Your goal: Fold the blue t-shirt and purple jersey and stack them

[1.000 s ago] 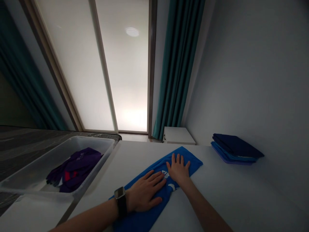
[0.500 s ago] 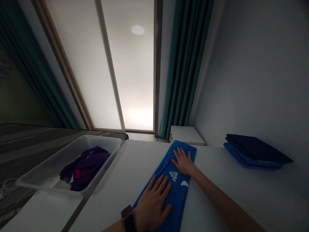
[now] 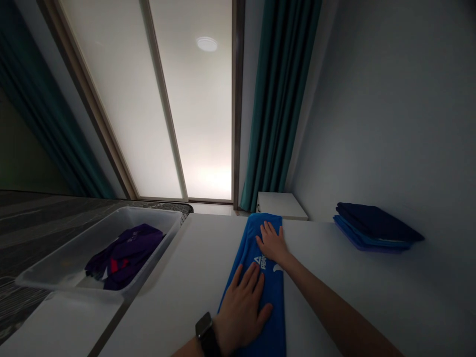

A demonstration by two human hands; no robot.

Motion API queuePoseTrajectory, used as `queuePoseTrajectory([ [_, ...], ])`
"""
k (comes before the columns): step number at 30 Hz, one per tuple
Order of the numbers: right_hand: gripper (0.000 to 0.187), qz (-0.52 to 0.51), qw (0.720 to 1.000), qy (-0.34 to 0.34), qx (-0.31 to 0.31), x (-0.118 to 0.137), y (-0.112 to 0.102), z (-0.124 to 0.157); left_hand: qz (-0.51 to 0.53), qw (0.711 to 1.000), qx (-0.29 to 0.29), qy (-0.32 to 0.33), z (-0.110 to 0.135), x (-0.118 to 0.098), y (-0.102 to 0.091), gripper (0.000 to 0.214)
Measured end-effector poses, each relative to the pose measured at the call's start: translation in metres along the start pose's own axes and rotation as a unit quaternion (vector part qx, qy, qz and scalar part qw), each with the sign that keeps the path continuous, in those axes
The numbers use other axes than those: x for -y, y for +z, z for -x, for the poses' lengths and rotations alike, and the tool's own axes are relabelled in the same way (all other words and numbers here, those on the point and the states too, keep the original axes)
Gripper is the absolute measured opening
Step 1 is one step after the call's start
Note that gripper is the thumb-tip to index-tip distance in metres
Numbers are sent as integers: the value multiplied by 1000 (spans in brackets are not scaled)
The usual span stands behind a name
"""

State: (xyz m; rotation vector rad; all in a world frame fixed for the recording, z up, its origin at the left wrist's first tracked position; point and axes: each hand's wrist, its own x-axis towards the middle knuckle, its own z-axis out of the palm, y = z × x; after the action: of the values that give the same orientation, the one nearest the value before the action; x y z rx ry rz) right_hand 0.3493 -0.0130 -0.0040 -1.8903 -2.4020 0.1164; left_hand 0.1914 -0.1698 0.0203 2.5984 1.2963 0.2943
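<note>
In the head view, our left hand (image 3: 243, 310) and right hand (image 3: 273, 242), fingers (image 3: 259, 287) spread and gripping nothing, lie on the white-lettered long blue cloth (image 3: 274, 287) atop the flat white counter (image 3: 186, 277), apparently a flattening step, the next move likely calling for even pressure.

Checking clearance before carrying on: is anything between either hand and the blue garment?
Nothing visible: the left hand and right hand both rest directly on the blue garment. The translucent bin stands apart on the left, the folded stack on the right.
</note>
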Motion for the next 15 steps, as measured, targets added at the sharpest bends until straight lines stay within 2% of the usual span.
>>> queuePoseTrajectory([
  [4, 69, -5, 999, 42, -8, 9, 11, 15, 4, 985, 34, 171, -19, 24, -22, 57],
  [7, 69, -5, 999, 29, -14, 9, 17, 20, 0, 973, 48, 227, -23, 39, -25, 55],
  [10, 70, -1, 1000, -15, -19, 6, 20, 17, 10, 976, 43, 212, -16, 42, -17, 57],
  [15, 72, 2, 997, -82, -8, 7, 22, 0, 26, 992, -1, 126, -11, 28, 3, 57],
])
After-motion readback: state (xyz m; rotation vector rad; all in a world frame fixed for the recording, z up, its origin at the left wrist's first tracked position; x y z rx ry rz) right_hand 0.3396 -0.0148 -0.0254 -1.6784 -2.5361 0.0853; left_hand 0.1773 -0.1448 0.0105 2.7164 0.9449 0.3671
